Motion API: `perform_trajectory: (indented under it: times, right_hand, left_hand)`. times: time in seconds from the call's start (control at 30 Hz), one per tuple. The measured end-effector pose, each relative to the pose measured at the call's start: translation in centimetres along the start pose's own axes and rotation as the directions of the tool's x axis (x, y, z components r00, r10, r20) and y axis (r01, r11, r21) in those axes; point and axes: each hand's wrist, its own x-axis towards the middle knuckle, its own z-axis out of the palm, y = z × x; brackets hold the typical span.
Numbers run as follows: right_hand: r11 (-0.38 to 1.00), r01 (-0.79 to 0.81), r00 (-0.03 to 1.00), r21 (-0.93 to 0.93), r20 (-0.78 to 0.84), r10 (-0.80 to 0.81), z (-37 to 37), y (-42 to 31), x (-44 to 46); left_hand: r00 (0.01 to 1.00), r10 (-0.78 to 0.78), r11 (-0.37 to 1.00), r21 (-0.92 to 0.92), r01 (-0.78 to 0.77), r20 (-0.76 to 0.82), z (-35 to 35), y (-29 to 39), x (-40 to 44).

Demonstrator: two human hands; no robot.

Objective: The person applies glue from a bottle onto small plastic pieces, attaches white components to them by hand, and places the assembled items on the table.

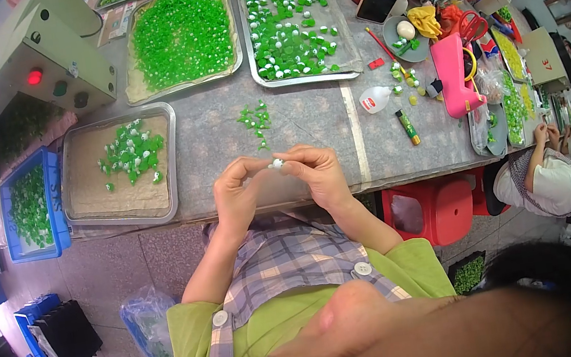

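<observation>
My left hand (pixel 237 189) and right hand (pixel 322 174) are pinching a small white piece (pixel 277 164) between narrowed fingers (pixel 295 168), above the near part of the table (pixel 215 130). Just beyond, green bits (pixel 256 118) are lying in a loose cluster. To the left, a tray (pixel 174 151) is holding white-and-green pieces (pixel 132 150); to the right, a bottle (pixel 375 99) is resting. Farther back, two more trays (pixel 308 80) are standing side by side, the left one carrying a green heap (pixel 183 35).

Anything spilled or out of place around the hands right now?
Possibly one thing: small green pieces lie loose on the grey table cover, just beyond the left hand and right hand, while others sit in the metal tray at left. It could be a deliberate working pile. I see no damage.
</observation>
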Motion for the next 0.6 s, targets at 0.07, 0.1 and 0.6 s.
perform_trajectory:
  times: [0.07,0.1,0.6]
  right_hand:
    - [1.000,-0.009,1.000,-0.001,0.001,0.009,0.0,0.0,0.0]
    - [1.000,-0.009,1.000,-0.002,0.002,0.009,-0.1,0.0,0.0]
    - [0.547,0.043,0.538,-0.836,-0.442,-0.718,-11.5,-3.2,1.9]
  left_hand:
    - [0.999,0.035,0.999,0.026,-0.034,-0.007,0.1,0.0,0.0]
    - [0.998,0.069,0.996,0.051,-0.068,-0.013,0.1,0.0,0.0]
    - [0.739,0.487,0.641,0.765,0.061,-0.466,-10.7,2.2,4.6]
